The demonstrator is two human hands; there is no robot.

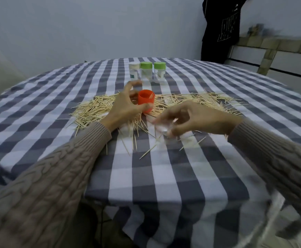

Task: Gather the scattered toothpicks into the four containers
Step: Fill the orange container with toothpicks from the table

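Head view: left fingers (137, 107) grip an orange plastic cap (145, 102); the right hand (196, 119) holds a blurred clear jar (161, 127) over scattered wooden toothpicks (96, 110) on the checked worktop (164, 176). Three lidded jars (147, 72) wait behind. Filling seems next, needing a steady jar.

No text can be read anywhere. The white-lidded jar (134, 71), far on the table at the left of the row, bears a label with a small green patch, too small to make out. The black garment (221, 27) hanging at the far right carries pale printed outlines, blurred beyond reading.
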